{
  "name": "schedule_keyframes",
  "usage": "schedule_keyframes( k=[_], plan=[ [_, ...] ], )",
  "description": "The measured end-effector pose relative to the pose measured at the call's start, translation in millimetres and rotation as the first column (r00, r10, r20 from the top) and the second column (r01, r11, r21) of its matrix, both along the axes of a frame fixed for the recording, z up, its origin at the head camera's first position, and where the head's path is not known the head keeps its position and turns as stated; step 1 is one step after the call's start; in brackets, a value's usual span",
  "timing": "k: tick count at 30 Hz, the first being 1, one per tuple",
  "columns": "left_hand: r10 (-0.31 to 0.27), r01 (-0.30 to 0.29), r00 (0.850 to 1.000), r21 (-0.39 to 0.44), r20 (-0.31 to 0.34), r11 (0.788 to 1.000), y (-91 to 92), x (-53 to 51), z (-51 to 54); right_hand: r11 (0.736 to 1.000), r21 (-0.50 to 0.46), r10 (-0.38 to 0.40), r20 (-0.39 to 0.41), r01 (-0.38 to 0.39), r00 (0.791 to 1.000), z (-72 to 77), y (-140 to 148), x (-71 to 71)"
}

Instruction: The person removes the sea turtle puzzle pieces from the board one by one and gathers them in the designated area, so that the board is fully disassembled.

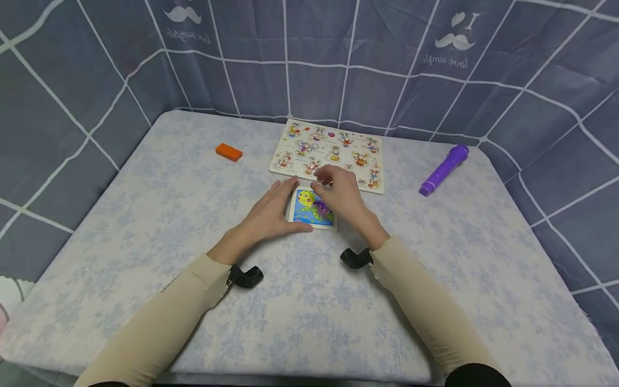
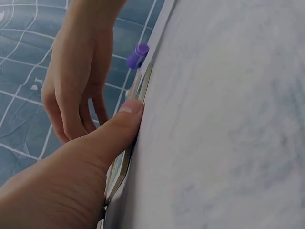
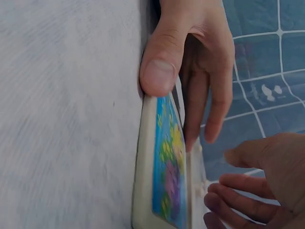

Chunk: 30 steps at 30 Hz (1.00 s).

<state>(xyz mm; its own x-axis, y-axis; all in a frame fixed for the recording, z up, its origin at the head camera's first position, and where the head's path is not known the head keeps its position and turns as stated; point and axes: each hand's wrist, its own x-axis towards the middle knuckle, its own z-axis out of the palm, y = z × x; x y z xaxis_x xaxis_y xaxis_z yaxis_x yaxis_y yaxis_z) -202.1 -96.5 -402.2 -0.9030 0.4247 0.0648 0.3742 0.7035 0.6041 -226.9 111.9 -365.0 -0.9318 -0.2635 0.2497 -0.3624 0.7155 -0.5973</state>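
Blue sea-creature picture board (image 1: 313, 214) lies on the tablecloth (image 1: 309, 317), gripped by the left hand (image 1: 271, 216) between thumb and fingers. The right hand (image 1: 344, 196) hangs loose and empty; even pressure at opposite edges should steady the board best

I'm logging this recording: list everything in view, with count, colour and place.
Small board: 1, pale frame, blue picture, between the hands
Large board: 1, cream with multicoloured figures, just beyond the small board
Block: 1, orange, far left
Microphone: 1, purple, far right
Cloth: 1, white with pale blue blotches, covering the table
Curtain: grey-blue with white lines, behind and beside the table; number of pieces unclear
Unclear item: 1, white, left edge, cut off
Wrist devices: 2, black, one per wrist
Sleeves: 2, beige, on the forearms
Left hand: 1, bare, touching the small board
Right hand: 1, bare, over the small board's right side
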Motion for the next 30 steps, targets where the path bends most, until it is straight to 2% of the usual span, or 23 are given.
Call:
schedule_keyframes(
  k=[4, 8, 15, 19, 30],
  plan=[
    [0.025, -0.025, 1.0, 0.002, -0.001, 1.0, 0.7, 3.1, -2.1, 0.999, -0.051, 0.01, 0.038, -0.008, 0.999, -11.2, -12.3, -7.8],
    [0.02, -0.02, 1.0, 0.01, 0.003, 1.0, 1.3, 3.5, -2.4, 0.996, -0.091, 0.025, 0.056, -0.02, 0.998, -20.5, -16.8, -10.0],
    [-0.004, 0.003, 1.0, 0.022, 0.022, 1.0, -4.8, 0.0, 2.0, 0.988, -0.151, 0.026, 0.013, -0.024, 1.0, -36.5, -19.0, -12.8],
    [-0.004, 0.004, 0.999, 0.0, 0.035, 1.0, -9.8, -1.6, 2.8, 0.989, -0.145, 0.027, -0.01, -0.028, 1.0, -41.3, -23.1, -14.7],
    [-0.022, 0.022, 1.0, 0.001, 0.003, 1.0, -11.8, -7.0, 1.6, 0.996, -0.094, -0.01, -0.029, 0.007, 1.0, -41.5, -25.9, -14.5]
  ],
)
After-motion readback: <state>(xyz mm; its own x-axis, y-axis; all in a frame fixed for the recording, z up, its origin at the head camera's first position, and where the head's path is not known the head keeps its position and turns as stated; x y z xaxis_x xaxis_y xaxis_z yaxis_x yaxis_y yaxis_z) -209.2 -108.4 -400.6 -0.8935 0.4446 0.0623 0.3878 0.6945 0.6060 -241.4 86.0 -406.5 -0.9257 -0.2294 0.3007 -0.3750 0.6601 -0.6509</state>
